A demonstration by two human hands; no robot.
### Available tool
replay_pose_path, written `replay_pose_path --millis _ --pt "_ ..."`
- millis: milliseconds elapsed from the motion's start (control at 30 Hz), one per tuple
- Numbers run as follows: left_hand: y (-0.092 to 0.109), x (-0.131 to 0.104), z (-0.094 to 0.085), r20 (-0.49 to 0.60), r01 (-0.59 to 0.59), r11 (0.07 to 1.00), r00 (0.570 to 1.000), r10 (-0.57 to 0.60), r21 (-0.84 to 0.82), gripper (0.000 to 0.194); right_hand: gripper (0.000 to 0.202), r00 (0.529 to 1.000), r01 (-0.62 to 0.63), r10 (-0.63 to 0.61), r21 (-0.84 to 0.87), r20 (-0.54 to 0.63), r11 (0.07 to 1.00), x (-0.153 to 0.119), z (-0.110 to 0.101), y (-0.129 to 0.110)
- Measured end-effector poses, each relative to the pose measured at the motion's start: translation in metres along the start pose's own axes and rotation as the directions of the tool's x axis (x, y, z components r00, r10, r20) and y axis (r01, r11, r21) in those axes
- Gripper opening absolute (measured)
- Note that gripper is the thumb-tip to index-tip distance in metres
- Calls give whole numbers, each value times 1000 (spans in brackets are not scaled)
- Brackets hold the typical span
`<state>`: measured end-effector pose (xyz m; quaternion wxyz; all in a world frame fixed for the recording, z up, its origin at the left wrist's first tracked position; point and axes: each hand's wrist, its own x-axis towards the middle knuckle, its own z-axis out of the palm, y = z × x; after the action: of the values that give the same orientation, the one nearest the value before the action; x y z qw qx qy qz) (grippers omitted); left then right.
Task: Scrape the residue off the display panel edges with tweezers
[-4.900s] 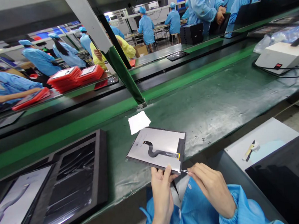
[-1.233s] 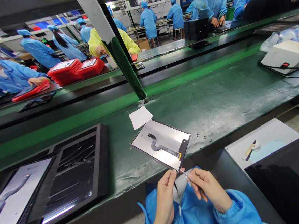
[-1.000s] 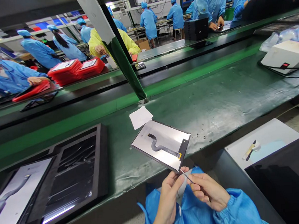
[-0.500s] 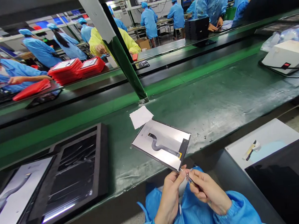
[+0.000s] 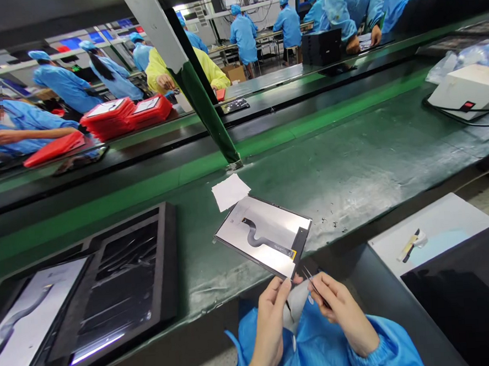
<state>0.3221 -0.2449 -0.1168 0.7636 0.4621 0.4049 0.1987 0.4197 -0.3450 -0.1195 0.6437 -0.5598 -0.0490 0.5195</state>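
My left hand (image 5: pixel 272 308) is closed at the near corner of a tablet display panel (image 5: pixel 234 228), thumb above and a fingertip showing past the edge. The panel lies silver back up on the green bench, its near corner jutting over the edge, with a curved dark ribbon cable (image 5: pixel 254 240) on it. In my right hand (image 5: pixel 339 307) is a pair of tweezers (image 5: pixel 309 277), tips apart, just right of that corner. Between the tips I see nothing. A small dark strip (image 5: pixel 288 308) shows below my left fingers; what bears it is unclear.
White paper slips (image 5: pixel 230 192) lie behind the panel. To the left, a black foam tray (image 5: pixel 169 265) holds another display panel (image 5: pixel 24 307). A green post (image 5: pixel 211 119) rises from the bench. A white device (image 5: pixel 471 89) stands right; co-workers sit beyond.
My right hand has drawn the tweezers away from my left fingertips, and their tips now show apart. My left hand has shifted slightly left. The display panel has stayed in place.
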Motion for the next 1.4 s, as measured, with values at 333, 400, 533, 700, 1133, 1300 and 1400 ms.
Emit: replay_pose_path --millis 333,400,533,700,1133,1300,1400 --pt "-3 7 5 -37 -42 995 998 46 94 39 63 966 121 -91 115 -241 986 12 29 11" --pt "-2 7 6 -34 -41 995 998 45 94 39 62 961 131 -86 156 -264 979 13 32 12" --pt "-1 7 8 -31 -38 995 999 41 91 39 62 955 140 -86 175 -283 975 15 35 13" --pt "-3 8 9 -37 -36 996 999 39 83 39 60 948 149 -88 183 -307 972 14 39 13" --pt "-7 8 13 -60 -13 998 998 17 60 45 55 876 240 -156 132 -456 962 20 50 26" --pt "-6 10 13 -68 -21 998 997 26 65 43 51 863 252 -167 119 -477 960 24 51 31" --pt "-5 11 15 -73 -26 997 997 31 68 45 54 864 249 -163 123 -476 961 25 51 29"
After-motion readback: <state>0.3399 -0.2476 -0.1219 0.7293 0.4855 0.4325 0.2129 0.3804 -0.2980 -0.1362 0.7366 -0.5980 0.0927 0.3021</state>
